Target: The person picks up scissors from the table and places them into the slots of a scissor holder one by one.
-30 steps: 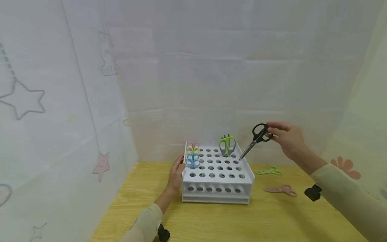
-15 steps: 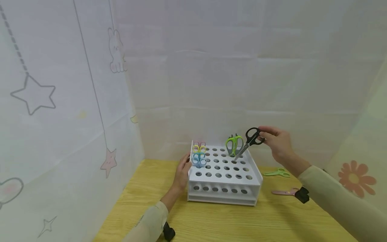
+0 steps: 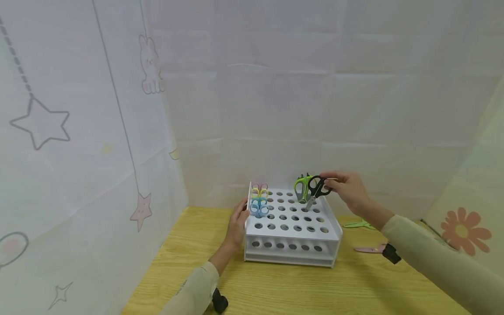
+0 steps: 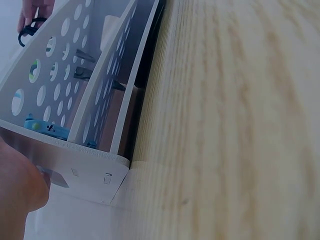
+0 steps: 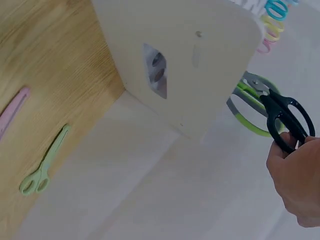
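Note:
My right hand (image 3: 348, 190) pinches black-handled scissors (image 3: 319, 187) by a finger loop, seen also in the right wrist view. Their metal blades slant down, the tips in a hole of the white perforated rack (image 3: 291, 236). My left hand (image 3: 236, 225) grips the rack's left side panel; in the left wrist view it lies at a cut-out in that panel. Just behind the black scissors stand lime-green and grey scissors (image 3: 302, 190). Small scissors line the left column: pink (image 3: 260, 186), yellow (image 3: 259, 193) and two blue pairs (image 3: 259, 211).
Light-green scissors (image 3: 356, 224) and pink scissors (image 3: 368, 250) lie on the wood-grain table (image 3: 275, 288) right of the rack. A pale sheet (image 3: 295, 109) hangs close behind it. Black wrist devices (image 3: 390, 253) show below both sleeves.
My right hand has moved left and down with the black scissors, bringing the blade tips from above the rack into a hole. My left hand stays at the rack's side.

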